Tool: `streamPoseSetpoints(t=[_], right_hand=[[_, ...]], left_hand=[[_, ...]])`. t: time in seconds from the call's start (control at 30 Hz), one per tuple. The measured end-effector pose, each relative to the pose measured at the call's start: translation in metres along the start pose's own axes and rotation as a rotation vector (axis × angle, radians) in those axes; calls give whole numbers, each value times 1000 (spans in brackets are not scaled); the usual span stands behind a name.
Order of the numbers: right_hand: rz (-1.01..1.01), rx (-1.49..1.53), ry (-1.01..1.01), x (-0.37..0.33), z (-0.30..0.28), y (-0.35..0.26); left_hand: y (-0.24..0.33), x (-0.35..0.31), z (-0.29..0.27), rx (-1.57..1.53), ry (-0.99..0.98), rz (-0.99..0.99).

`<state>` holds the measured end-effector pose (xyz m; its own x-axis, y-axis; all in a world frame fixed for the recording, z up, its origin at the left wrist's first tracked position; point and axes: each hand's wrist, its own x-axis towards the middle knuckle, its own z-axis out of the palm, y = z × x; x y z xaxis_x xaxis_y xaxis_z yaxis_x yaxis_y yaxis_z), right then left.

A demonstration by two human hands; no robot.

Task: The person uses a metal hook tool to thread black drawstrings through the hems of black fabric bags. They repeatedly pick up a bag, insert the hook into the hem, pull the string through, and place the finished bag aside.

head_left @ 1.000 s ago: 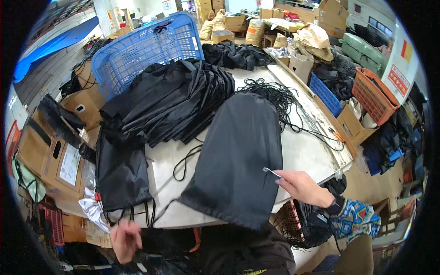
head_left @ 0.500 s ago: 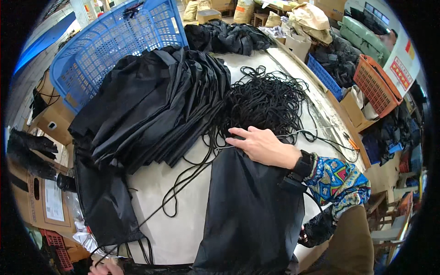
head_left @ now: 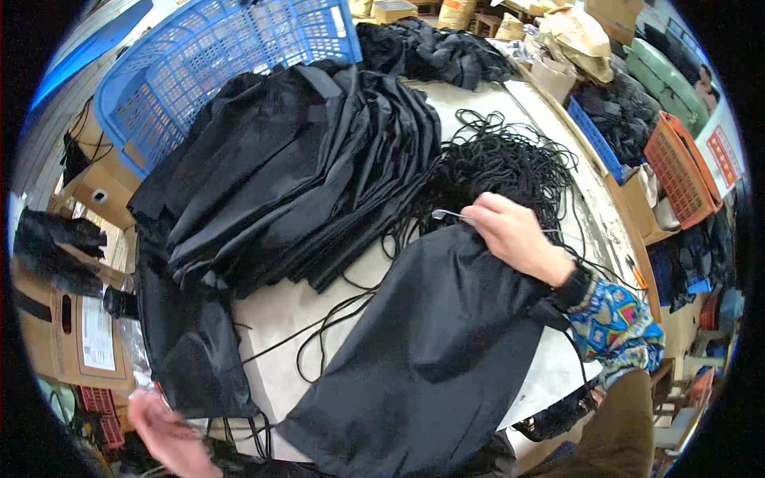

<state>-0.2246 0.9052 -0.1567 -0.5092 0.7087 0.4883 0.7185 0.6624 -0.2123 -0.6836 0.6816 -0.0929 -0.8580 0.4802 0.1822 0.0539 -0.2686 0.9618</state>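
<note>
My right hand (head_left: 518,239) is closed around a thin metal wire tool (head_left: 443,214) at the top edge of a black fabric bag (head_left: 414,342). The tool's looped tip sticks out to the left of the fingers, and its shaft shows again on the right. Slanting down toward me, the bag lies over the white tabletop (head_left: 267,319). Low at the left, my left hand (head_left: 171,438) is smeared by motion beside hanging black cords (head_left: 259,434). Just beyond the right hand sits a tangled heap of black cords (head_left: 514,163).
A thick stack of black bags (head_left: 295,167) leans by a blue plastic basket (head_left: 231,64). One corded black bag (head_left: 195,358) hangs at the left edge. More black fabric (head_left: 434,52) lies at the back. Orange crates (head_left: 681,171) and cardboard boxes (head_left: 96,342) stand around the table.
My right hand has lifted the bag's top edge slightly, and the tool's looped tip now shows. My left hand has risen further into view at lower left. The view has shifted slightly.
</note>
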Motion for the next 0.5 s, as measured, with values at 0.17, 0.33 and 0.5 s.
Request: streamPoseSetpoints(t=[0.17, 0.33, 0.5], right_hand=[[-2, -123, -154, -26, -39, -16], [-188, -158, -572, -42, -46, -47], [-98, -112, -767, -69, -53, -49]], left_hand=[[-22, -24, 116, 375, -846, -368], [-116, -49, 168, 595, -1200, 384], [-143, -67, 183, 734, -1245, 388]])
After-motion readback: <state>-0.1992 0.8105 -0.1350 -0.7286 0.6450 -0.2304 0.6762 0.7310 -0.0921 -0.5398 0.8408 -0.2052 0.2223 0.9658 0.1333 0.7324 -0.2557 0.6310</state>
